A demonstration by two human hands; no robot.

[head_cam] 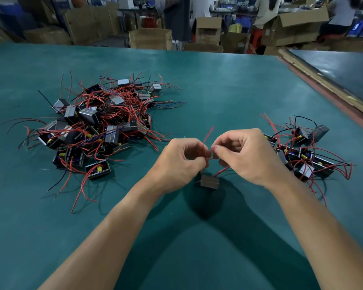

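A small grey-black transformer block (209, 181) hangs just above the green table (218, 97), below and between my hands. Its red wires (208, 135) rise from it into my fingers. My left hand (179, 162) pinches the red wires with curled fingers. My right hand (245, 155) pinches the same wires from the other side, fingertips almost touching the left hand's. One red wire end sticks up between the hands, and another runs from the block toward my right hand.
A big tangled pile of transformer blocks with red and black wires (96, 122) lies at the left. A smaller group of blocks (304, 158) lies at the right. Cardboard boxes (150, 38) and people stand beyond the table's far edge.
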